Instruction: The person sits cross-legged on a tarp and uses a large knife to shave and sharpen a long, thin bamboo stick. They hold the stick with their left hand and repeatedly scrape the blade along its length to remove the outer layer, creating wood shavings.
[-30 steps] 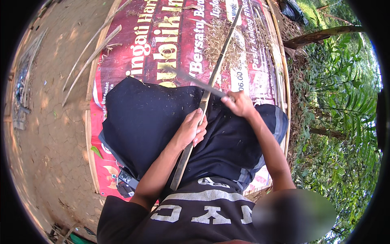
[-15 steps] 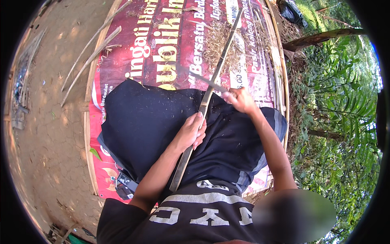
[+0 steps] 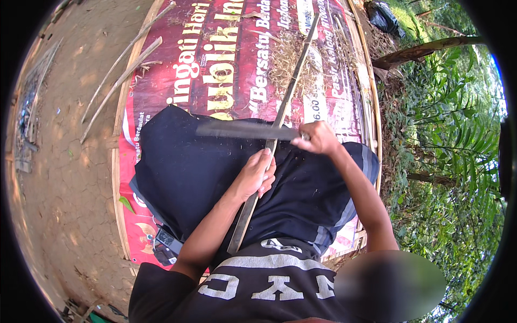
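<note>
Holds a long bamboo strip (image 3: pixel 284 107) slantwise from the black T-shirt (image 3: pixel 237 307) over the lap (image 3: pixel 186 151), in the tightly curled fingers of the left hand (image 3: pixel 256 173). Grips a long-bladed knife (image 3: pixel 245 130) in the closed right hand (image 3: pixel 319 138), crossing the blurred blade over the strip just beyond the left. Has shavings (image 3: pixel 283 64) strewn on the red banner (image 3: pixel 151 102).

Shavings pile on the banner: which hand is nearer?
Right. The right hand, gripping the knife, sits short of the shavings pile; the left hand, around the strip, is farther back.
</note>
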Demonstrator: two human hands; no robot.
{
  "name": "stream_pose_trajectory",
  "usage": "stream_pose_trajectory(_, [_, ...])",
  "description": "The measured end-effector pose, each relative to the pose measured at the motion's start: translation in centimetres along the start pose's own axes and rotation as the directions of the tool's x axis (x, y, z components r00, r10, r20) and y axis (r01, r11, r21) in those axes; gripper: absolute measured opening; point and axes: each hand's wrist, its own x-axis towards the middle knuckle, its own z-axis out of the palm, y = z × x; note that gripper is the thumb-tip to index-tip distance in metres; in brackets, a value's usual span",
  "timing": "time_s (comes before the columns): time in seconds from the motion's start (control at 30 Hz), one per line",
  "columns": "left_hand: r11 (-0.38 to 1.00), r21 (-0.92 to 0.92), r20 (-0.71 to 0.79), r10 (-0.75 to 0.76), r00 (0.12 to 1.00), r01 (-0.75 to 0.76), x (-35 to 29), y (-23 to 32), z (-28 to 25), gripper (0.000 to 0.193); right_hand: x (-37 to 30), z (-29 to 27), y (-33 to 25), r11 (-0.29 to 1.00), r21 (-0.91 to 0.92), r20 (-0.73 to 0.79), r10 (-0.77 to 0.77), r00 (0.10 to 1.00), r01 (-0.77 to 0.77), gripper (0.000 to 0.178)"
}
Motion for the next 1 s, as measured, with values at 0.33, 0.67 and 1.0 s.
stream_pose_trajectory(0.33, [0.993,-0.12,0.011,0.001,1.0,0.0,-0.2,0.9,0.0,0.037,3.0,-1.0,-2.2,0.969,0.054,-0.017,0.24,0.971,-0.239,0.063])
stream_pose_trajectory(0.67, [0.965,-0.259,0.079,-0.024,0.997,0.044,0.1,1.3,0.5,0.035,3.5,-1.6,10.3,0.872,0.098,-0.433,0.472,0.768,-0.48,0.067])
stream_pose_trajectory(1.0, [0.837,-0.525,0.214,-0.042,0.976,0.151,0.6,0.2,-1.0,0.038,-0.4,0.9,-4.8,0.942,0.266,0.013,0.209,0.978,-0.205,0.057])
